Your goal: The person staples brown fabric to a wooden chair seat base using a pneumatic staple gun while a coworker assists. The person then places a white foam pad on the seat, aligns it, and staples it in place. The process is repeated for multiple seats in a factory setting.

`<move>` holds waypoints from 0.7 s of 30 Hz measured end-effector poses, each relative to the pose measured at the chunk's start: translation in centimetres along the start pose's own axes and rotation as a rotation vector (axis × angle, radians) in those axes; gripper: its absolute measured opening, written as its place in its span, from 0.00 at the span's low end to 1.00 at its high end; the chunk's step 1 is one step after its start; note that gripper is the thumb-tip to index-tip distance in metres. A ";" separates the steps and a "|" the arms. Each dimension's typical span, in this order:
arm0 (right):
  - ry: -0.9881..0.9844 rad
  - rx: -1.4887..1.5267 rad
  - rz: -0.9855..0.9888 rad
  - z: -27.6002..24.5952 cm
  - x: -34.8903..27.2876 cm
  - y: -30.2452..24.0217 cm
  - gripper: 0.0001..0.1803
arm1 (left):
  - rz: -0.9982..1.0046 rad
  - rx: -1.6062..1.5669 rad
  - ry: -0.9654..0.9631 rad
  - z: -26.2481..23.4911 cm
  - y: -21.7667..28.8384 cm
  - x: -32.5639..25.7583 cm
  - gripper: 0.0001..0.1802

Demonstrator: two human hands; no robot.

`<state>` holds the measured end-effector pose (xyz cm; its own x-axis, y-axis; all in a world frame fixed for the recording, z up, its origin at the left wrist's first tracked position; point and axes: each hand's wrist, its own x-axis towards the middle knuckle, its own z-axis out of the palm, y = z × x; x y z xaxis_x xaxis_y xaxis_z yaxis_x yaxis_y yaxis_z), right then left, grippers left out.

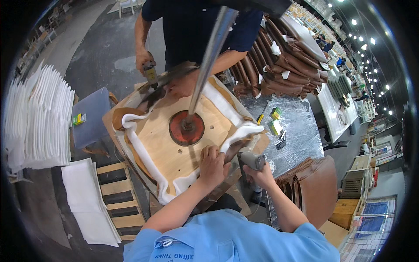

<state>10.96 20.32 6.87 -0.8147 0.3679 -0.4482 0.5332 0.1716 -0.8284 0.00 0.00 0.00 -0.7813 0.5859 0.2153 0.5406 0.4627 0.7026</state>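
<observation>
A wooden seat panel point(157, 135) lies underside up on the bench, with white padding point(146, 161) and brown cover material around its rim. Pressing on its middle is a red round disc point(176, 131) at the foot of a metal rod point(209, 61). My left hand point(212, 168) is bent over the near edge of the panel, fingers together against the padding. In my right hand point(260, 174) is a grey staple gun point(252, 160), its nose close to the cover at the near right corner. Cover folds under my left fingers are partly hidden.
Across the panel, a co-worker's hand point(143, 61) holds another staple gun point(150, 75); their other hand point(183, 85) touches the far edge. Brown covers point(279, 61) are piled at far right, more point(318, 179) at near right. White sheets point(39, 118) stand stacked left. A plastic-covered table point(297, 126) holds small boxes.
</observation>
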 end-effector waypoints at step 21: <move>-0.343 -0.187 0.134 -4.2 4.9 -2.9 0.20 | -0.233 0.038 0.088 5.2 1.1 2.2 0.13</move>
<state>6.41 25.46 8.51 -0.7471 0.0778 -0.6601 0.6461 0.3181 -0.6938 0.47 5.31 -2.30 -0.9093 0.4013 0.1098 0.3528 0.6039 0.7147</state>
